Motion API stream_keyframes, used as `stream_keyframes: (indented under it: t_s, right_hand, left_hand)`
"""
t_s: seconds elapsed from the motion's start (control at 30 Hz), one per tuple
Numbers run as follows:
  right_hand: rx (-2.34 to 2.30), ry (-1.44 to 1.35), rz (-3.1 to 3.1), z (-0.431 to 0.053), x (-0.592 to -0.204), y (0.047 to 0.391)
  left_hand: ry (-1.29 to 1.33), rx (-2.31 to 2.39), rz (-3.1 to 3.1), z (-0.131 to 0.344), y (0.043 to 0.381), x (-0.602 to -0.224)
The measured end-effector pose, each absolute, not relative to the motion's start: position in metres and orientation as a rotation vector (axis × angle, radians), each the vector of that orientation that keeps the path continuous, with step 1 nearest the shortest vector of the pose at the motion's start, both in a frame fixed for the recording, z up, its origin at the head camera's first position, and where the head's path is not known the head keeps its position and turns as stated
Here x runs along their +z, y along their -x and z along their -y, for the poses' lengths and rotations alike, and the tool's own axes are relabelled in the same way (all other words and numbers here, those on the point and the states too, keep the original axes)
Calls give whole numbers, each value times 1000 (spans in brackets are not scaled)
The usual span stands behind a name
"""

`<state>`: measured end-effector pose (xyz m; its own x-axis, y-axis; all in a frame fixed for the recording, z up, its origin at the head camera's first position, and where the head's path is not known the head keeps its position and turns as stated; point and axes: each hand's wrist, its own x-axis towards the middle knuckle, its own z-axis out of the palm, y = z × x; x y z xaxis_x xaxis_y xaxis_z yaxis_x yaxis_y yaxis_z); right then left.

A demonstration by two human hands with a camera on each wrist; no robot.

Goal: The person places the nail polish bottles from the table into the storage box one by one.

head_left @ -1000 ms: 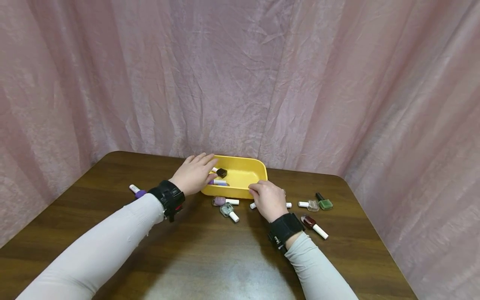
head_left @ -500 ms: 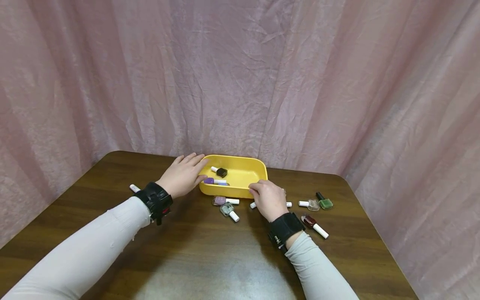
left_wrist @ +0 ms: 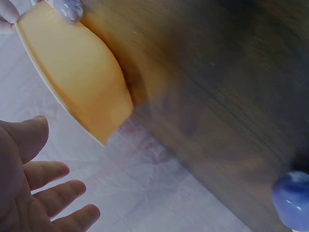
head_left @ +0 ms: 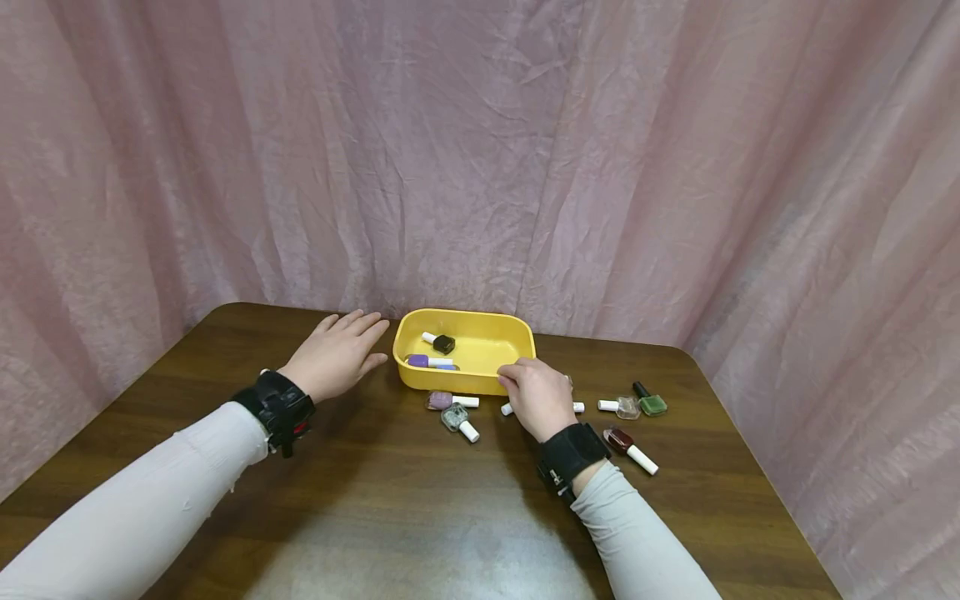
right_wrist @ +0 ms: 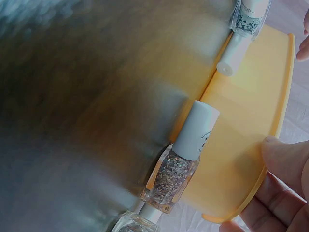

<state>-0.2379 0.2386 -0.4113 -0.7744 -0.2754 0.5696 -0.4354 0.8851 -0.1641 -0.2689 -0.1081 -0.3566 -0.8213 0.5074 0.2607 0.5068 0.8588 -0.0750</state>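
Observation:
My right hand [head_left: 538, 400] grips the front right rim of a yellow plastic bin [head_left: 480, 384]; in the right wrist view the thumb lies outside the rim, other fingers behind it. Inside the bin lie a dark nail polish bottle [head_left: 444, 343], a purple one [head_left: 418, 361] and something bluish beside it. To the bin's left, my left hand [head_left: 333, 357] is spread and holds nothing. A glitter nail polish bottle [right_wrist: 171, 176] lies near my right hand, which partly hides it in the head view. Mauve [head_left: 440, 401] and grey-green glitter [head_left: 454, 417] bottles lie before the bin.
Right of my right hand lie a clear bottle [head_left: 628, 407], a green bottle with black cap [head_left: 653, 405] and a dark red bottle [head_left: 618, 440]. A purple bottle [left_wrist: 292, 199] lies near my left wrist. A pink curtain [head_left: 465, 167] hangs behind the wooden table [head_left: 420, 517].
My left hand has moved left, from over the bin's left end to beside it, uncovering that end. My right hand stays on the rim.

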Motion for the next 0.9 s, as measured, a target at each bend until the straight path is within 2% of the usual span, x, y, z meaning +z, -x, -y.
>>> stream_keyframes:
  t_s: [0.9]
  right_hand:
    - [397,-509,2506,-239,-408,236]
  left_hand:
    - [709,11,2874,168,269,-366]
